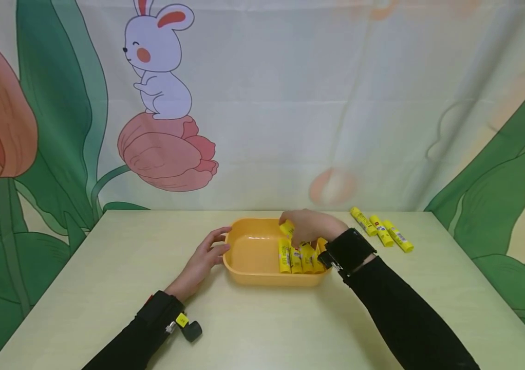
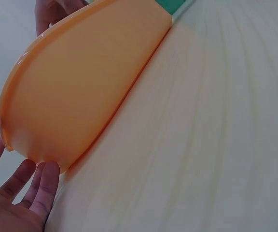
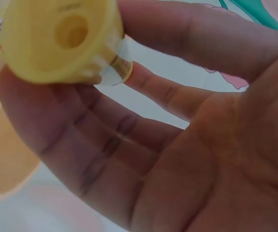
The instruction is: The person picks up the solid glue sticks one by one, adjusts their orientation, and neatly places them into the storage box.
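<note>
An orange-yellow plastic tray (image 1: pixel 250 279) sits on the table, several yellow glue sticks (image 1: pixel 284 257) lined up side by side in its right part. My right hand (image 1: pixel 311 226) is over the tray's far right side, pinching a glue stick (image 3: pixel 64 43) between thumb and fingers; its round hollow end faces the right wrist camera. At the tray's left end my left hand (image 1: pixel 203 259) rests its fairly straight fingers against the rim and outer wall, also seen in the left wrist view, where the tray wall (image 2: pixel 76 87) fills much of the picture.
To the right of the tray, three more yellow glue sticks (image 1: pixel 381 230) lie slanted near the table's back edge. Behind the pale table (image 1: pixel 262 329) hangs a curtain (image 1: pixel 267 103) printed with a rabbit and flowers.
</note>
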The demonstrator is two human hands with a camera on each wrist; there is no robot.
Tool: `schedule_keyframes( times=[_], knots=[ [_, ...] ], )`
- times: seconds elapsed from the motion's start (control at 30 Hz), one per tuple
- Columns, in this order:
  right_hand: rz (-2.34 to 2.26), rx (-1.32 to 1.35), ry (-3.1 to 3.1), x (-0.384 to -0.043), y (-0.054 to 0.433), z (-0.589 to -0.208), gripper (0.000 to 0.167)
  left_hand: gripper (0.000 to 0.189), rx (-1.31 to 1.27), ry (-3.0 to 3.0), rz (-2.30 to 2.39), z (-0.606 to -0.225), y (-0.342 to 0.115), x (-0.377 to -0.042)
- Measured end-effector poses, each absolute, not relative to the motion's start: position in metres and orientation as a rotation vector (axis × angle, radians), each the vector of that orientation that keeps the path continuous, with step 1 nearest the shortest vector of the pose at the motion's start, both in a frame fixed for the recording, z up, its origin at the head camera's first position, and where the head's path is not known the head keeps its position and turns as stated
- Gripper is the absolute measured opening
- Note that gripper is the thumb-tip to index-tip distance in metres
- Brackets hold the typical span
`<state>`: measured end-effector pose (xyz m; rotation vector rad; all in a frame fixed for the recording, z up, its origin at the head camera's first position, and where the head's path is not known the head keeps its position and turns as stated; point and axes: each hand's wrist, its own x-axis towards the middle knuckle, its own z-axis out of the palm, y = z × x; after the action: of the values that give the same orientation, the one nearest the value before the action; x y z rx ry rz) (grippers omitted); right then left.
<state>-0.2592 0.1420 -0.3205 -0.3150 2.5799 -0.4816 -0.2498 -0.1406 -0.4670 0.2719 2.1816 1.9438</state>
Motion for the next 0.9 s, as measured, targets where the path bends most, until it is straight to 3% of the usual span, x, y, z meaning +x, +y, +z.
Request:
schedule_keyframes(
  times=[0.9],
  knots=[
    [-0.7, -0.268, 2.492, -0.273, 0.101, -0.346, 0.062, 0.049, 0.3, 2.186, 1.946, -0.466, -0.141, -0.25]
  ],
)
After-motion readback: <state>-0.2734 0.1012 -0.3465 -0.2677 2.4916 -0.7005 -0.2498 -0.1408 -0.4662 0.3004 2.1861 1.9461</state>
